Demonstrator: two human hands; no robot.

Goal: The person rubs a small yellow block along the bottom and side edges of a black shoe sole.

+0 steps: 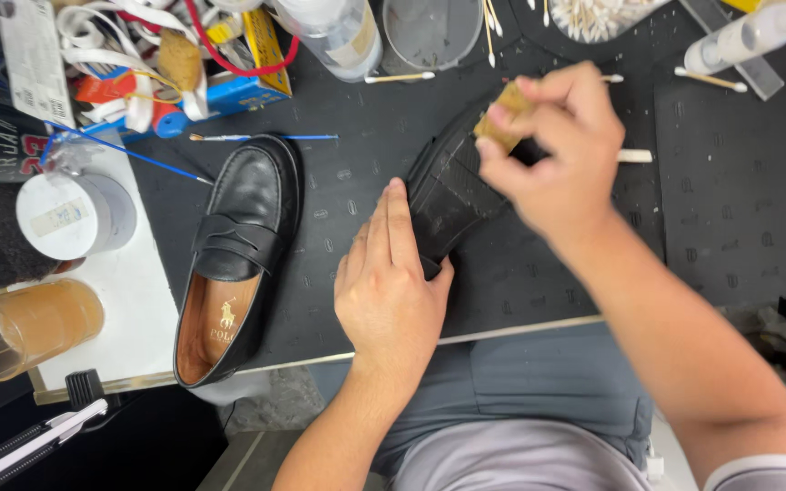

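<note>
Scene: a dark work mat (539, 273) was seen from above, with two black loafers on it.
Shoe being worked: a black loafer (452, 195) was laid sole-up near the middle of the mat, its toe pointing toward 1 o'clock.
Left hand: the left hand (393, 291) was pressed flat on the heel end of the upturned loafer, at 6 o'clock from it, fingers laid along the sole, steadying rather than clasping it.
Right hand: the right hand (552, 150) was closed on a small tan sponge block (505, 118), pinched between thumb and fingers and held against the sole's toe end.
Second shoe: an upright matching loafer (238, 250) was set at 9 o'clock of the worked shoe, well apart, untouched.
Surroundings: cotton swabs (593, 16) at 12 o'clock; a white tub (75, 214) and an amber cup (25, 327) at 9 o'clock.
Step, as judged: the sole was being rubbed with the block.
Next move, as judged: firm bracing would be called for, with strokes carried back toward the heel.
</note>
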